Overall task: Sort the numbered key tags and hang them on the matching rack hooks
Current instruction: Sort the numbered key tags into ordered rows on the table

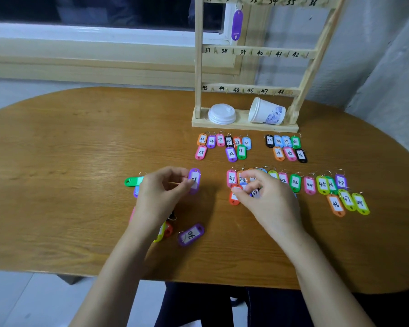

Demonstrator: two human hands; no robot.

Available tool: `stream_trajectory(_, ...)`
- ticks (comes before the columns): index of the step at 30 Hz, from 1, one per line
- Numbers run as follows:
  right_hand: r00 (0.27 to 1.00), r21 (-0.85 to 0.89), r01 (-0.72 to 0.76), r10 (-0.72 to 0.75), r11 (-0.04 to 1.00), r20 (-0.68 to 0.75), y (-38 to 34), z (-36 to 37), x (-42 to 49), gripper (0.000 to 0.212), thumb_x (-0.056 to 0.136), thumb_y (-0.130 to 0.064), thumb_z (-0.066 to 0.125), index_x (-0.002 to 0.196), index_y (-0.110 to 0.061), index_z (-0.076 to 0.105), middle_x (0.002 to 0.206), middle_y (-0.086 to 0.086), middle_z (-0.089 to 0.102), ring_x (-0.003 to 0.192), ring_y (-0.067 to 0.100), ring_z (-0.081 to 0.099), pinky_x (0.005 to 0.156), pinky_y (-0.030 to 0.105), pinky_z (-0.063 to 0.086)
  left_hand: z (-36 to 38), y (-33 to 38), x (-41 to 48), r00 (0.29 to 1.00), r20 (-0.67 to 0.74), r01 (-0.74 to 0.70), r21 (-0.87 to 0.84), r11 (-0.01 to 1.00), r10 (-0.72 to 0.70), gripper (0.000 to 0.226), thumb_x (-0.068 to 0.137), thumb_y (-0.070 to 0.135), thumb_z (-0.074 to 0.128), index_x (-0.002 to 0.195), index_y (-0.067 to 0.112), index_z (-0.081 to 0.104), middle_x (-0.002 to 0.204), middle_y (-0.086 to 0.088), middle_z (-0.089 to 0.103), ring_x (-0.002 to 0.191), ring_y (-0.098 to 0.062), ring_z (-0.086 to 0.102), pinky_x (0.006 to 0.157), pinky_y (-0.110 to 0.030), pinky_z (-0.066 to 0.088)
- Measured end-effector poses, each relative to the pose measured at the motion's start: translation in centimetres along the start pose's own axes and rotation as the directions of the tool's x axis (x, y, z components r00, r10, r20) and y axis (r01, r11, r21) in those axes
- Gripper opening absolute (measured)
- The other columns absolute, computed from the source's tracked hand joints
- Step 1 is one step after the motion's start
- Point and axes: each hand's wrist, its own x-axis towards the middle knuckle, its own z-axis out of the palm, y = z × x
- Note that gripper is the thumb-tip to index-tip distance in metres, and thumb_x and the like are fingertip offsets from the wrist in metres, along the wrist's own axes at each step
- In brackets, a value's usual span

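Wooden worktop [80,149] carries sorted rows of numbered tags [309,185] before the rack [250,52]. Left grip [161,197] pinches purple tag 31 [194,181], left of the rows; right grip [267,201] pinches tag 39 [255,192] within the front row

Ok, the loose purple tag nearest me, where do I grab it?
Pinch the purple tag across its long edges, coming down from above: it lies flat and slanted, and that leaves the ring at its left end free for hanging.
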Motion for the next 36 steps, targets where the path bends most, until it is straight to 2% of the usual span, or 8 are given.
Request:
stream_trajectory(4, 0.993, 0.331, -0.001, -0.040, 0.944, 0.116, -1.1, 0.9, -0.2, 0.016, 0.081, -0.031, 0.072, 0.096, -0.027, 0.071, 0.080, -0.013, 0.070, 0.071, 0.002, 0.062, 0.067, 0.020, 0.050, 1.0, 0.7, -0.3, 0.999, 0.050, 0.021, -0.068, 0.997, -0.018, 0.013, 0.081, 0.005, 0.070, 0.094, 0.009, 0.070, 0.085, -0.016, 0.072, 0.071, -0.017, 0.065, 0.068, -0.031, 0.052)
stream_trajectory(9, 0.987, 0.382, 0.037, -0.095, 0.923, 0.133, -1.8, 1.5, -0.3, 0.005, 0.082, -0.023, 0.072, 0.087, -0.024, 0.071, 0.079, -0.010, 0.070, 0.076, -0.001, 0.064, 0.068, 0.014, 0.052, 1.6, 1.2, -0.5, 0.994, 0.107, -0.029, -0.021, 0.999, 0.031, 0.012, 0.080, 0.005, 0.071, 0.089, 0.013, 0.071, 0.078, -0.008, 0.072, 0.070, -0.013, 0.066, 0.067, -0.025, 0.054)
stream_trajectory(14, 0.998, 0.495, -0.050, 0.023, 0.867, 0.059, -0.6, 0.5, 0.3, 0.007, 0.081, -0.016, 0.072, 0.078, -0.021, 0.069, 0.076, -0.003, 0.071, 0.074, 0.007, 0.067, 0.064, 0.017, 0.051, -0.8, 0.4, 0.5, 0.981, -0.102, -0.125, 0.310, 0.943, 0.163, 0.011, 0.081, 0.011, 0.072, 0.089, 0.019, 0.072, 0.075, 0.005, 0.070, 0.066, -0.001, 0.064, 0.060, -0.011, 0.047)
stream_trajectory(22, 0.998, 0.491, -0.066, 0.056, 0.869, 0.035, 0.8, -1.3, 1.0, 0.007, 0.083, -0.019, 0.070, 0.088, -0.014, 0.070, 0.081, -0.004, 0.071, 0.077, 0.001, 0.066, 0.063, 0.011, 0.049, 0.6, -1.0, 2.0, 0.968, -0.035, -0.163, 0.670, 0.724, 0.250, 0.023, 0.078, 0.025, 0.074, 0.099, 0.017, 0.068, 0.092, -0.002, 0.065, 0.084, -0.022, 0.061, 0.070, -0.029, 0.044)
stream_trajectory(25, 0.998, 0.461, -0.060, 0.054, 0.885, 0.026, 1.0, -1.6, 1.1, 0.008, 0.083, -0.020, 0.070, 0.089, -0.015, 0.070, 0.081, -0.007, 0.071, 0.077, -0.002, 0.065, 0.064, 0.010, 0.049, 1.2, -1.0, 2.8, 0.974, -0.013, -0.165, 0.649, 0.742, 0.228, 0.033, 0.074, 0.012, 0.076, 0.106, 0.014, 0.067, 0.099, -0.007, 0.066, 0.088, -0.026, 0.061, 0.073, -0.026, 0.040)
stream_trajectory(29, 0.998, 0.457, -0.061, 0.057, 0.887, 0.022, 1.5, -2.0, 1.4, 0.007, 0.084, -0.019, 0.070, 0.088, -0.013, 0.070, 0.080, -0.005, 0.071, 0.075, -0.002, 0.065, 0.064, 0.011, 0.050, 1.4, -0.6, 3.4, 0.982, 0.006, -0.154, 0.591, 0.792, 0.187, 0.041, 0.073, 0.003, 0.077, 0.111, 0.014, 0.066, 0.091, -0.001, 0.065, 0.073, -0.009, 0.056, 0.065, -0.007, 0.039)
stream_trajectory(33, 0.997, 0.470, -0.070, 0.074, 0.880, 0.009, 2.2, -2.3, 1.9, 0.005, 0.083, -0.018, 0.070, 0.086, -0.014, 0.070, 0.079, -0.004, 0.071, 0.075, 0.000, 0.065, 0.066, 0.012, 0.050, 1.7, -0.4, 3.4, 0.979, -0.019, -0.160, 0.545, 0.823, 0.203, 0.019, 0.071, 0.013, 0.080, 0.077, 0.028, 0.070, 0.065, 0.014, 0.062, 0.063, 0.001, 0.055, 0.061, -0.017, 0.045)
stream_trajectory(36, 0.996, 0.472, -0.072, 0.084, 0.879, -0.005, 2.8, -2.6, 2.4, 0.004, 0.084, -0.017, 0.070, 0.085, -0.014, 0.070, 0.078, -0.003, 0.071, 0.075, 0.003, 0.066, 0.067, 0.014, 0.051, 2.0, -0.3, 3.8, 0.979, -0.034, -0.160, 0.484, 0.860, 0.201, 0.021, 0.071, 0.023, 0.081, 0.066, 0.036, 0.065, 0.064, 0.012, 0.065, 0.066, -0.007, 0.062, 0.057, -0.023, 0.044)
